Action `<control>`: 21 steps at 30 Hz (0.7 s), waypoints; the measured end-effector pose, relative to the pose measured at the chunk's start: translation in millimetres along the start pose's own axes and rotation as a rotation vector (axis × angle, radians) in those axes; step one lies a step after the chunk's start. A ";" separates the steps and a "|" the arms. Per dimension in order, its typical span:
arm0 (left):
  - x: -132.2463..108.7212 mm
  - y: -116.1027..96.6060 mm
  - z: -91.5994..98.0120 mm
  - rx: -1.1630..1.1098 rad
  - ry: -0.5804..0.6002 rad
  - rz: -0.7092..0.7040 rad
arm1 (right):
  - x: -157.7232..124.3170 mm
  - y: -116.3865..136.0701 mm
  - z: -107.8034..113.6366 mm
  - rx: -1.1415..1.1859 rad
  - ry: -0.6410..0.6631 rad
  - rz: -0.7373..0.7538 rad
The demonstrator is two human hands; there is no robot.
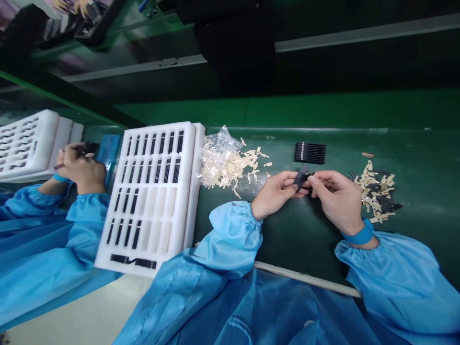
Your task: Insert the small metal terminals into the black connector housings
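My left hand [273,194] grips a flat dark grey part [302,176] between thumb and fingers. At its right edge, my right hand [338,199] pinches a small black piece [310,176], mostly covered by the fingertips, so its kind cannot be made out. Just beyond both hands, a stack of thin black parts [311,153] lies on the green table [291,239]. Left of my left hand is a heap of small cream-coloured tabs [224,167], partly under a clear plastic bag [224,141]. A smaller pile of cream and black scraps [377,191] lies right of my right hand.
A white foam tray [182,201] with several slots, many filled with black parts, stands at my left on another tray. Further left, a co-worker's hands [84,170] hold something dark beside more foam trays [52,143]. A green ledge [323,110] runs along the back.
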State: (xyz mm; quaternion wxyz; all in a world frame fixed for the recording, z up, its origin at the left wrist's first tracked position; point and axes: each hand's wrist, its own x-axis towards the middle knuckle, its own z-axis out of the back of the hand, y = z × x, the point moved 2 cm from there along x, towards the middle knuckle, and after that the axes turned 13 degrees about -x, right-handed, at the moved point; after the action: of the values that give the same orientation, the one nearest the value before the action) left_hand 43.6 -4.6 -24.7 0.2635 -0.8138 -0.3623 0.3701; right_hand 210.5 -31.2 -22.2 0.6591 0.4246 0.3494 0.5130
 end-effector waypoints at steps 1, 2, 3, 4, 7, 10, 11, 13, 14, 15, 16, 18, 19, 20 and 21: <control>-0.3 -0.5 -0.3 -0.001 -0.002 0.003 | 0.0 0.2 -0.2 0.000 0.003 0.000; -0.5 -0.9 -0.7 -0.003 -0.004 0.007 | 0.0 0.2 -0.2 0.001 0.005 0.001; -0.7 -1.2 -0.9 -0.005 -0.008 0.008 | 0.0 0.0 -0.2 0.002 0.008 0.000; -0.8 -1.4 -1.0 -0.007 -0.010 0.007 | 0.0 -0.2 -0.1 0.001 0.011 0.000; -0.9 -1.4 -1.4 -0.007 -0.009 0.002 | 0.0 -0.7 0.4 -0.011 0.011 -0.002; -0.8 -1.0 -1.9 -0.004 -0.008 0.002 | 0.1 0.3 0.5 -0.013 0.010 -0.006; -0.7 -0.9 -2.0 -0.004 -0.008 0.002 | 0.0 0.9 0.4 -0.008 0.009 -0.008; -0.4 -0.7 -2.2 -0.004 -0.005 0.001 | -0.3 1.9 0.2 0.001 0.005 -0.013; -0.2 -0.5 -2.2 -0.005 -0.002 0.001 | -0.5 2.1 0.1 0.005 0.004 -0.014; 0.1 -0.3 -2.0 -0.006 -0.001 0.000 | -0.7 2.1 0.0 0.007 0.003 -0.016; 0.4 -0.1 -1.8 -0.006 0.001 -0.001 | -0.8 1.9 -0.1 0.008 0.003 -0.016; 0.8 0.2 -1.3 -0.006 0.003 -0.001 | -0.7 1.1 -0.5 0.007 0.006 -0.017; 0.9 0.1 -1.1 -0.006 0.003 -0.004 | -0.5 0.6 -0.6 0.005 0.007 -0.017; 0.9 -0.1 -1.1 -0.006 0.003 -0.005 | -0.3 0.2 -0.7 0.002 0.007 -0.016; 0.8 -0.3 -1.1 -0.006 0.005 -0.006 | -0.2 -0.1 -0.8 -0.002 0.007 -0.015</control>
State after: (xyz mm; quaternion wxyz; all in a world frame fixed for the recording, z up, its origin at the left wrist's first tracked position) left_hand 44.7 -4.0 -24.2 0.2632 -0.8144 -0.3652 0.3662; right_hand 209.8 -31.2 -22.5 0.6622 0.4193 0.3545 0.5099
